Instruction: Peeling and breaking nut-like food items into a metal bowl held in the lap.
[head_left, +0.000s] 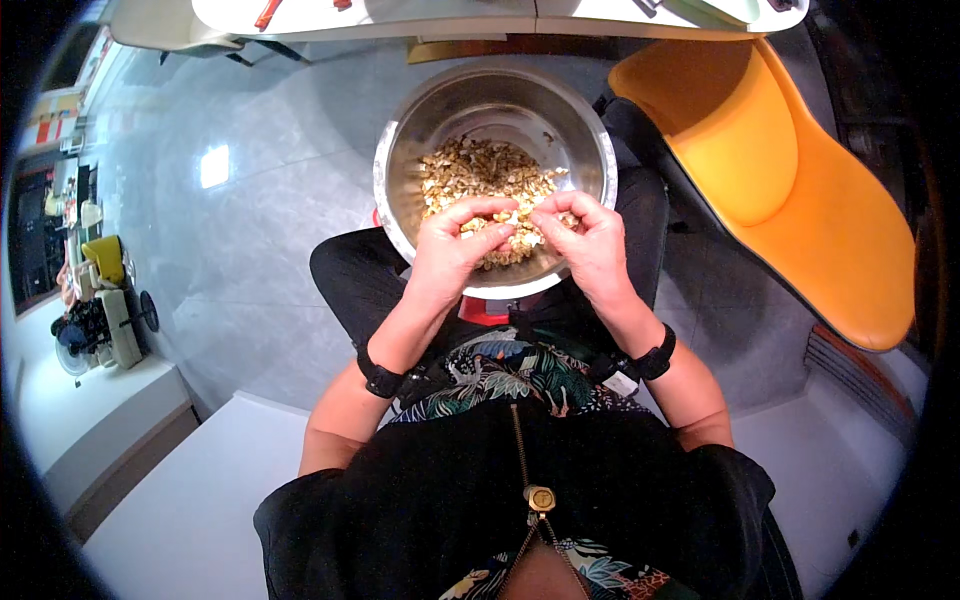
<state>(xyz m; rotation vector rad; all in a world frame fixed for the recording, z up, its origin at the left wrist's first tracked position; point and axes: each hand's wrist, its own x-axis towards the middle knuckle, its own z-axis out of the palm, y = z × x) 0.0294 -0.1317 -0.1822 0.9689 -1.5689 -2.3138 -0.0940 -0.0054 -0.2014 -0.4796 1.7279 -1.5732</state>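
Observation:
A large round stainless steel basin (495, 82) rests at my lap, between my knees. Small brown and yellowish pieces (487, 165), perhaps shelled nuts or husks, lie heaped inside it. Over the near part of the basin, my left hand (469, 234) pinches a small pale piece between thumb and fingers. My right hand (581, 229) is close beside it, thumb and index finger brought together at a small piece. The two hands' fingertips are a little apart. What exactly each hand holds is too small to tell.
An orange chair (810, 202) stands at the right. A white table (480, 22) runs along the top, with a pale chair (169, 26) at its left end. A red object (484, 311) shows under the basin. Grey tiled floor (262, 225) lies to the left.

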